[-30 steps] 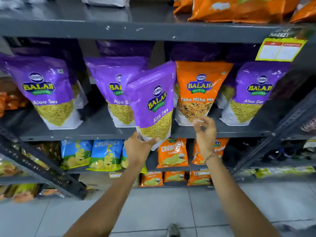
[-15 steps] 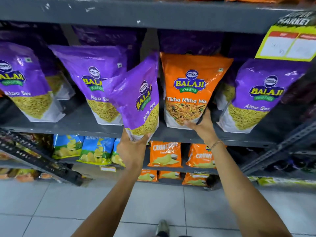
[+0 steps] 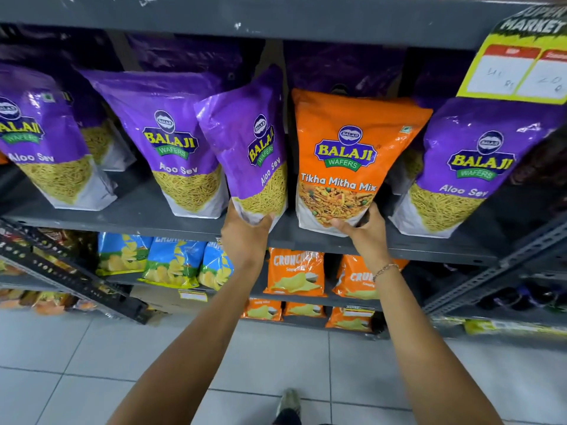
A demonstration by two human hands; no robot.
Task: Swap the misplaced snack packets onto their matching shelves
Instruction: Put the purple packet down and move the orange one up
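Observation:
An orange Tikha Mitha Mix packet (image 3: 346, 154) stands on the grey shelf (image 3: 138, 214) among purple Aloo Sev packets. My right hand (image 3: 363, 233) grips its bottom edge, fingers wrapped under the lower right corner. My left hand (image 3: 245, 236) holds a purple Aloo Sev packet (image 3: 251, 142) by its base, tilted right, just left of the orange one and touching it. More purple Aloo Sev packets stand at left (image 3: 181, 139), far left (image 3: 43, 139) and right (image 3: 472, 167).
Above is another grey shelf edge (image 3: 276, 16) with a yellow price tag (image 3: 521, 65) at the right. Below, blue chip bags (image 3: 175, 262) and orange chip bags (image 3: 294, 271) fill lower shelves. A dark metal rack (image 3: 70, 271) juts out at lower left. Tiled floor lies underneath.
The view has come closer to the shelf. My left hand has brought the purple packet up beside the orange one. My right hand has closed around the orange packet's bottom.

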